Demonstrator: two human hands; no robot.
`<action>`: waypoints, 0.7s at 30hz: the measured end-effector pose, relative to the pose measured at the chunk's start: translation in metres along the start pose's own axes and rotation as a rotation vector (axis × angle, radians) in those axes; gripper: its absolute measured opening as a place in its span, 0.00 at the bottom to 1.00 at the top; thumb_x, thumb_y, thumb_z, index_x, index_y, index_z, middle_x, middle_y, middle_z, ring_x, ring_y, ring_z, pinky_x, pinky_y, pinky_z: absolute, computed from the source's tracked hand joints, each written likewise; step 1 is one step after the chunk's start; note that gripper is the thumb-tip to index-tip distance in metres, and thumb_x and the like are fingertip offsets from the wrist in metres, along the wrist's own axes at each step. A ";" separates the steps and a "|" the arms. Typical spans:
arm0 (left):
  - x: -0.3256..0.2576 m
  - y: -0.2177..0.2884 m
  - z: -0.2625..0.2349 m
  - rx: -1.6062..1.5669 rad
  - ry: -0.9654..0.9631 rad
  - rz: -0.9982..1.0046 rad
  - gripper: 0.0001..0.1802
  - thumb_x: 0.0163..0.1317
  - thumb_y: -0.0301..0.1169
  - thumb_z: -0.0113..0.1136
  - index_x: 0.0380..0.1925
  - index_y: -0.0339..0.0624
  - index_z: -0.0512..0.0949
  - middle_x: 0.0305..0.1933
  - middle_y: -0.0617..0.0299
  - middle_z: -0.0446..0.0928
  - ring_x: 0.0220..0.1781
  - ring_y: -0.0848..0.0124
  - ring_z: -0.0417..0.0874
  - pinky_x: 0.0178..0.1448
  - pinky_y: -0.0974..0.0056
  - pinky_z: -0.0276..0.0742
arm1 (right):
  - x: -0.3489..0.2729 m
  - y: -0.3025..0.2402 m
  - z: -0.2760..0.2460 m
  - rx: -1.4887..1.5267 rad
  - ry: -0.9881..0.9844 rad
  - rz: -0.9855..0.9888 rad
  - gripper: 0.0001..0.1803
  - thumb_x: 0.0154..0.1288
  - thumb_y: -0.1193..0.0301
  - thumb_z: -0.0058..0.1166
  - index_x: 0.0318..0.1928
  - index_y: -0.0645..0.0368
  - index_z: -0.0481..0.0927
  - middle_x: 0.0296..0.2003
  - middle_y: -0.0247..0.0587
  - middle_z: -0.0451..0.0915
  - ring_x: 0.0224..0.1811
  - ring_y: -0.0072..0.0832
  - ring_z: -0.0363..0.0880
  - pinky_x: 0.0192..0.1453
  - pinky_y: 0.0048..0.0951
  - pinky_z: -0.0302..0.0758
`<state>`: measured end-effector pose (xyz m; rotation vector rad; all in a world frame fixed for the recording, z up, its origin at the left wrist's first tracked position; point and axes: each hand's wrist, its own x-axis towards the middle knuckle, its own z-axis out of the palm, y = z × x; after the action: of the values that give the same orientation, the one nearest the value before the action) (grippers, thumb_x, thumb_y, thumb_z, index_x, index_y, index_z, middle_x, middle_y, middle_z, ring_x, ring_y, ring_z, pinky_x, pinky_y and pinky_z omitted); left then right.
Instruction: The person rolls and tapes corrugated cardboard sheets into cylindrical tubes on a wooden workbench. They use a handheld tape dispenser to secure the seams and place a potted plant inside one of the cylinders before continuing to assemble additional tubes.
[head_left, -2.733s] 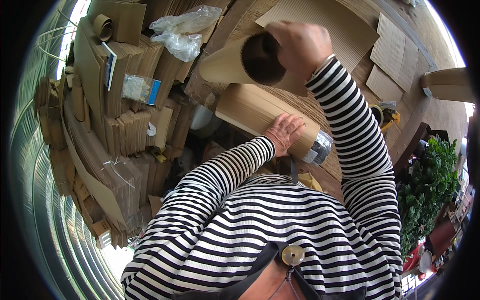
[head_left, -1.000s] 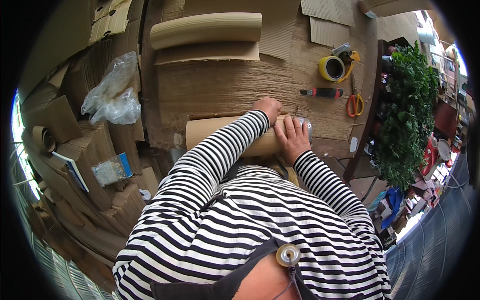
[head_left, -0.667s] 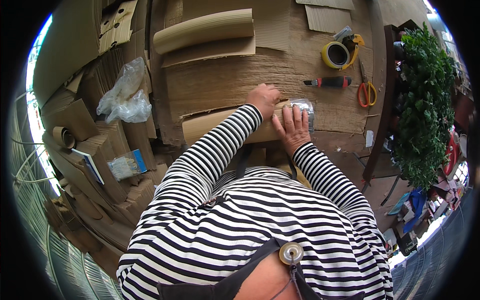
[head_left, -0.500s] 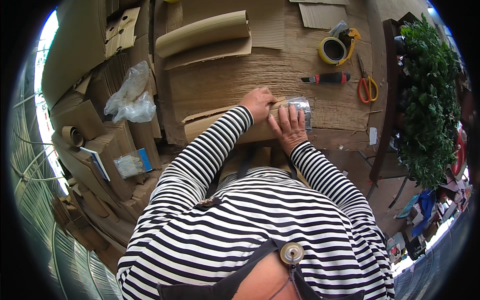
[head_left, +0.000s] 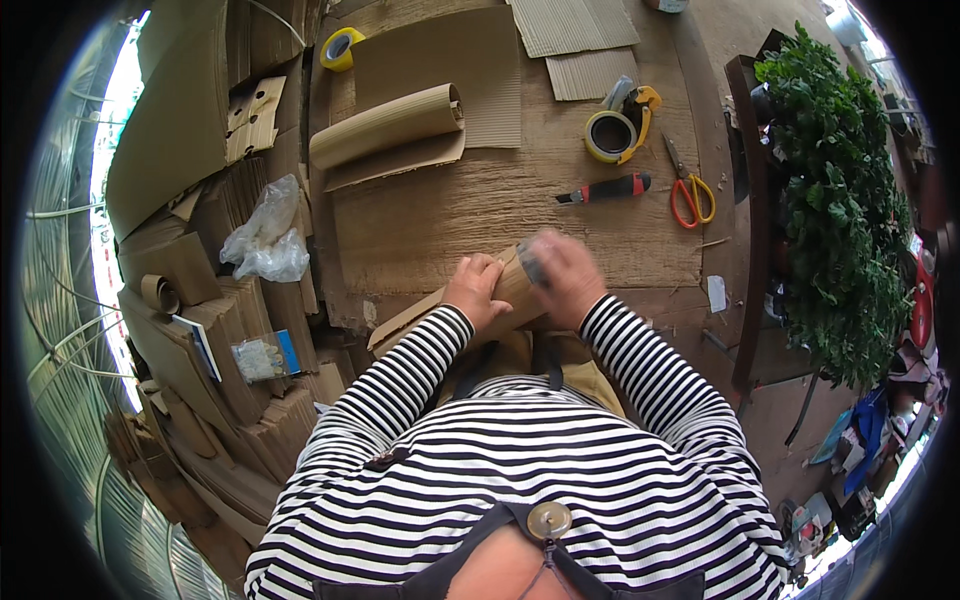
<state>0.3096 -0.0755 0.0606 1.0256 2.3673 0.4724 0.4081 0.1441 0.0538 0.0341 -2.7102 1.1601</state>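
A rolled piece of brown cardboard (head_left: pixel 410 322) lies aslant at the near edge of the wooden table, its right end farther from me. My left hand (head_left: pixel 478 292) grips it from above near the middle, thumb and fingers pressed on the roll. At the right end my right hand (head_left: pixel 568 278) is smeared by motion, so its fingers cannot be made out. Between my hands, a shiny strip of clear tape (head_left: pixel 531 264) shows on that end, partly covered by the right hand.
Across the table (head_left: pixel 440 215) lie another cardboard roll (head_left: pixel 385 130), a utility knife (head_left: pixel 608 189), a tape dispenser (head_left: pixel 612 135), scissors (head_left: pixel 688 192) and a yellow tape roll (head_left: pixel 341 50). Cardboard stacks (head_left: pixel 250 320) and a plastic bag (head_left: pixel 268 235) stand left; leafy greenery (head_left: pixel 835 210) is at right.
The cardboard roll has turned, its right end swinging away from me. My right hand has shifted from lying spread on it to its end. My left hand now presses nearer its middle.
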 end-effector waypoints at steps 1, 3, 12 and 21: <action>-0.004 0.008 -0.001 0.011 -0.001 -0.026 0.41 0.42 0.40 0.83 0.59 0.43 0.78 0.61 0.55 0.74 0.63 0.52 0.73 0.69 0.52 0.76 | 0.015 0.021 -0.012 -0.065 0.126 0.101 0.36 0.54 0.73 0.70 0.65 0.62 0.73 0.65 0.56 0.74 0.68 0.52 0.72 0.75 0.49 0.68; -0.010 0.021 -0.002 0.040 0.008 -0.052 0.42 0.43 0.40 0.83 0.60 0.44 0.77 0.62 0.57 0.73 0.64 0.53 0.73 0.68 0.52 0.77 | 0.049 0.088 -0.020 0.033 0.413 0.586 0.42 0.59 0.66 0.71 0.71 0.65 0.65 0.66 0.61 0.70 0.71 0.54 0.68 0.77 0.46 0.67; -0.016 0.030 0.001 0.035 0.024 -0.090 0.43 0.43 0.39 0.82 0.62 0.44 0.76 0.62 0.58 0.74 0.65 0.53 0.73 0.69 0.52 0.76 | 0.137 0.238 -0.051 -0.186 0.119 1.239 0.28 0.57 0.61 0.70 0.52 0.70 0.83 0.46 0.63 0.86 0.53 0.52 0.87 0.62 0.44 0.82; -0.015 0.026 0.000 0.006 -0.002 -0.121 0.45 0.43 0.39 0.83 0.64 0.48 0.75 0.63 0.59 0.73 0.66 0.54 0.73 0.67 0.52 0.78 | 0.078 0.159 -0.113 0.831 0.206 0.864 0.21 0.60 0.83 0.57 0.55 0.72 0.77 0.44 0.46 0.84 0.41 0.33 0.87 0.48 0.32 0.85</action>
<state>0.3327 -0.0692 0.0786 0.8787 2.4138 0.4190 0.3348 0.3398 0.0304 -1.1342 -1.8594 2.2523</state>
